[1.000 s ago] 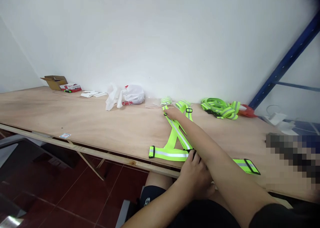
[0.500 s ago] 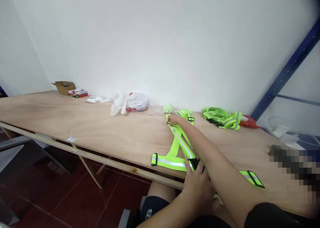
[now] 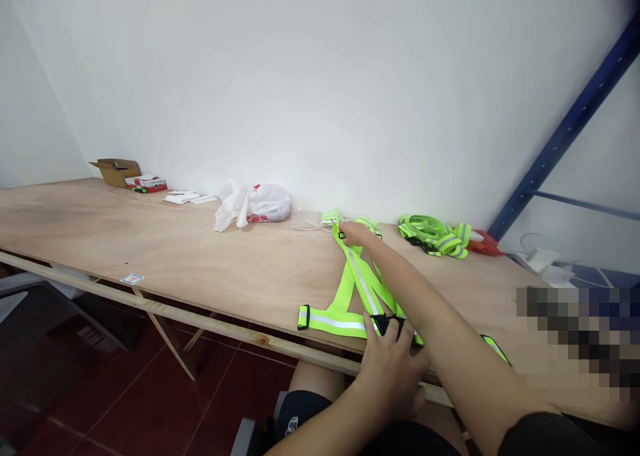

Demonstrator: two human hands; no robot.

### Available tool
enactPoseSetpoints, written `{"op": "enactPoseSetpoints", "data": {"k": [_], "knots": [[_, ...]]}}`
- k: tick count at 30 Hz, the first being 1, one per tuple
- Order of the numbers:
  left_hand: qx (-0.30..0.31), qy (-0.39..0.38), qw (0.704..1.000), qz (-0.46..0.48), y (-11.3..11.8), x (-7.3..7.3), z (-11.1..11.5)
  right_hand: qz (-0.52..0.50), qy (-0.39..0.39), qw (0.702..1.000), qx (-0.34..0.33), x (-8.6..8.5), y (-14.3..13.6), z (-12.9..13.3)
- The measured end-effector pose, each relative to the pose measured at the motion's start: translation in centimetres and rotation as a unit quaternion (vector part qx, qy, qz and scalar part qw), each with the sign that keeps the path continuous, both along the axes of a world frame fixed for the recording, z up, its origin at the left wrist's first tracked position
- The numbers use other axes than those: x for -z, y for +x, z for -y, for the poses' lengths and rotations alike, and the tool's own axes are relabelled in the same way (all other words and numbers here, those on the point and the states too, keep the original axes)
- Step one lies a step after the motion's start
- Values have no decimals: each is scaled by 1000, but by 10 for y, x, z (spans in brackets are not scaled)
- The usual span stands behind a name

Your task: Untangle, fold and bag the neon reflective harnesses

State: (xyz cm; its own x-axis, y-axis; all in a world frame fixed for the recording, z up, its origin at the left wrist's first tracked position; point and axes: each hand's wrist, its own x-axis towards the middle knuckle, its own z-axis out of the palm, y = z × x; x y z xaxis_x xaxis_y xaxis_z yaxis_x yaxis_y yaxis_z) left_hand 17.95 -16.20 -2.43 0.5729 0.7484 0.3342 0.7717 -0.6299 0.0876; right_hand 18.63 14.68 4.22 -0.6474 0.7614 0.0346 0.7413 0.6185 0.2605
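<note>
A neon-yellow reflective vest [image 3: 363, 279] of elastic straps with silver stripes lies on the wooden table, reaching from the front edge toward the wall. My right hand [image 3: 356, 233] pinches the far end of a strap beside a small black slider. At the near end, my left hand [image 3: 393, 363] grips the vest by its black buckle [image 3: 384, 324], partly hidden under the fingers. One side strap [image 3: 330, 323] with a black slider points left along the edge. Another strap end [image 3: 496, 349] shows to the right, beyond my right forearm, which covers some of the vest.
Against the wall are a bagged folded vest [image 3: 331, 217], a heap of reflective straps [image 3: 434, 235], a white plastic bag [image 3: 270, 203], papers [image 3: 187, 197], a red-white box [image 3: 150, 183] and an open carton [image 3: 117, 172]. A blue rack post [image 3: 565, 133] stands right.
My right hand still holds the strap's far end, shifted slightly toward the slider. The far strap now lies straighter. The view has turned slightly right.
</note>
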Motion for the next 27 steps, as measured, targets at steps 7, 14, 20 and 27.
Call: {"op": "enactPoseSetpoints", "data": {"k": [7,14,20,27], "knots": [[-9,1,1000,-16,-1,-1,0,-13,29,999,7,-15,19,-2],[-7,-1,1000,-3,-1,0,-3,-28,34,999,4,-13,28,-4],[0,-16,1000,-2,-4,-4,-7,-34,24,999,0,-7,34,-22],[4,-21,999,39,-3,-4,-9,-41,8,999,-9,4,30,-39]]}}
